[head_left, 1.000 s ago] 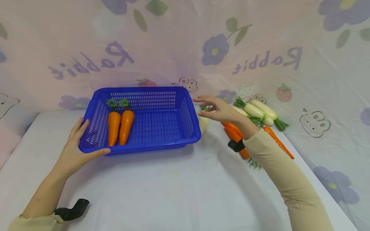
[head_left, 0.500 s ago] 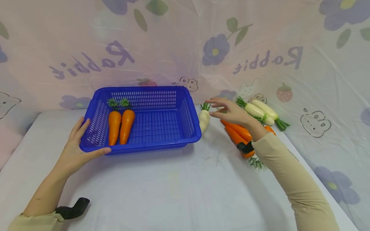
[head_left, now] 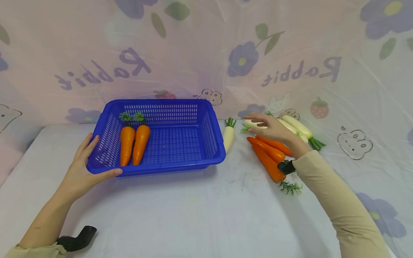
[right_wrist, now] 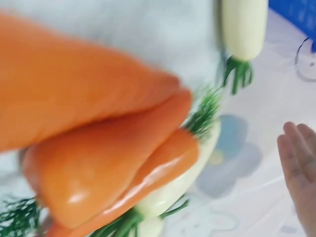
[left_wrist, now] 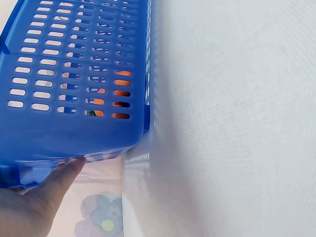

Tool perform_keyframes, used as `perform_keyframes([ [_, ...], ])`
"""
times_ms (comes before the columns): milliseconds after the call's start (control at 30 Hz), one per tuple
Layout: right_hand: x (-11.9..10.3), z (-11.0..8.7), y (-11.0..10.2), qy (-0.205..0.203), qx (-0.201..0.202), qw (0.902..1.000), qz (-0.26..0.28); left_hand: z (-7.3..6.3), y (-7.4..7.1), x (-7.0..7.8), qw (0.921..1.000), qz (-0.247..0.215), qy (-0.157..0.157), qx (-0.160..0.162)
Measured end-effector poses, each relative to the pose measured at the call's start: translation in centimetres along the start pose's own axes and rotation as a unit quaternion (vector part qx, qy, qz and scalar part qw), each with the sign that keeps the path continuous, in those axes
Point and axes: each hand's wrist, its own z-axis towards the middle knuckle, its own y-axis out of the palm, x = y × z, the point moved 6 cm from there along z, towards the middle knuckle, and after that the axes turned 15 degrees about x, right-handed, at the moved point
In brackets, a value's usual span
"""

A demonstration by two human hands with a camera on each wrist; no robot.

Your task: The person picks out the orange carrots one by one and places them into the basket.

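Observation:
My left hand (head_left: 79, 172) grips the left front corner of a blue plastic basket (head_left: 171, 166), its thumb along the front rim and its fingers at the left side. Inside the basket, two carrots (head_left: 141, 143) with green tops lie side by side at the left. My right hand (head_left: 274, 128) hovers above a pile of carrots (head_left: 267, 161) and white radishes (head_left: 298, 125), fingers spread and holding nothing. In the right wrist view, that hand (right_wrist: 298, 165) appears at the right edge, apart from the carrots (right_wrist: 94, 168). One white radish (head_left: 228, 136) lies just right of the basket.
The white tabletop (head_left: 193, 215) extends toward me in front of the basket. Behind it hangs a pale curtain (head_left: 190, 53) printed with flowers and rabbits. Black devices (head_left: 77, 239) are strapped to both wrists.
My right hand has moved right, away from the basket's right rim, to above the pile, uncovering the single white radish. My left hand has stayed on the basket.

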Motion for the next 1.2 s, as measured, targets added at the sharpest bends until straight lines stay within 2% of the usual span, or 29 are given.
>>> perform_keyframes([
  [233,2.2,-0.4,-0.7,0.008,-0.021,0.9997,0.004,-0.1,-0.1,0.2,1.0,-0.006,0.001,0.001],
  [633,4.9,-1.3,-1.7,0.019,-0.039,0.9981,-0.044,0.3,-0.2,0.5,1.0,0.0,0.002,0.006],
  [867,6.5,-1.5,-1.5,0.025,-0.054,0.9974,-0.04,0.3,-0.2,0.4,1.0,0.001,0.004,0.007],
  [1033,7.0,-1.4,-1.6,0.012,-0.043,0.9972,-0.061,0.5,0.0,0.4,0.9999,-0.001,0.007,0.008],
  [1200,7.8,-1.7,-1.4,0.018,-0.061,0.9952,-0.074,0.2,0.0,0.2,1.0,0.001,0.003,0.004],
])
